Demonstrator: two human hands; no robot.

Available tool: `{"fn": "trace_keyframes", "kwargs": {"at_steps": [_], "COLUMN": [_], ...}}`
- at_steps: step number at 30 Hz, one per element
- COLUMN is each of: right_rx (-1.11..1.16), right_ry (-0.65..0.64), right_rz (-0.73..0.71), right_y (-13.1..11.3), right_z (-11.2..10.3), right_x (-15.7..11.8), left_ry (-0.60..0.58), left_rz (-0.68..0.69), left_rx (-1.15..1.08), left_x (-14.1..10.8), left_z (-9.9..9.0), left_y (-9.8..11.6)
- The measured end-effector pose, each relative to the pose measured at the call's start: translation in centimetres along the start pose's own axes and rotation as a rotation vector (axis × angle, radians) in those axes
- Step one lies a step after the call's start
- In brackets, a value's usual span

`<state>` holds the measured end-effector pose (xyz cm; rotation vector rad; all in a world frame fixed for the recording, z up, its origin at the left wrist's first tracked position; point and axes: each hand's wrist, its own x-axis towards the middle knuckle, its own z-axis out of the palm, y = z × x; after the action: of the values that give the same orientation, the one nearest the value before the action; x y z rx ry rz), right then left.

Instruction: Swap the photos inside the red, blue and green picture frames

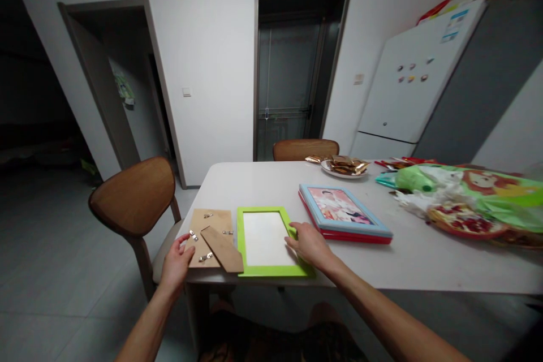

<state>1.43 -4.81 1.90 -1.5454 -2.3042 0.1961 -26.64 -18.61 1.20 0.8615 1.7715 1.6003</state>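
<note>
Near edge of white table [271, 181] | lime-green picture frame [266, 237] under open right hand [309, 244], fingers resting on its right side | clip-studded cardboard backing [212, 220] just left of frame, nearer open left hand [176, 264] | brown easel strip [223, 250] lying diagonally across backing, long axis toward frame's near-left corner | neither hand clamped

White table [254, 186], seen from above: a lime-green picture frame [271, 271] lies just beside a brown backing board [207, 223] (4 metal clips on it). To the right, 2 stacked frames [343, 209], blue on red. Behind, a white plate [335, 172] holds gold sachets [343, 165]; far right, a green plastic bag [479, 192].
</note>
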Motion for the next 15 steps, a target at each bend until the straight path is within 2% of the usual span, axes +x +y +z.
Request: {"fn": "trace_keyframes", "kwargs": {"at_steps": [4, 8, 10, 12, 15], "right_rx": [-0.039, 0.059, 0.253, 0.578, 1.039], "right_ry": [-0.030, -0.034, -0.052, -0.128, -0.236], "right_rz": [0.049, 0.132, 0.229, 0.312, 0.345], "right_y": [1.0, 0.7, 0.5, 0.3, -0.3], "right_z": [0.9, 0.2, -0.5, -1.4, -2.5], "right_x": [-0.1, 0.3, 0.2, -0.1, -1.0], "left_ry": [-0.003, 0.047, 0.070, 0.075, 0.000], "left_rz": [0.044, 0.102, 0.168, 0.279, 0.440], "left_rx": [0.329, 0.500, 0.632, 0.766, 0.759], "left_x": [0.7, 1.1, 1.0, 0.5, -1.3], "left_z": [-1.2, -2.0, -1.9, -1.0, 2.4], "left_y": [-0.4, 0.0, 0.4, 0.9, 2.1]}}
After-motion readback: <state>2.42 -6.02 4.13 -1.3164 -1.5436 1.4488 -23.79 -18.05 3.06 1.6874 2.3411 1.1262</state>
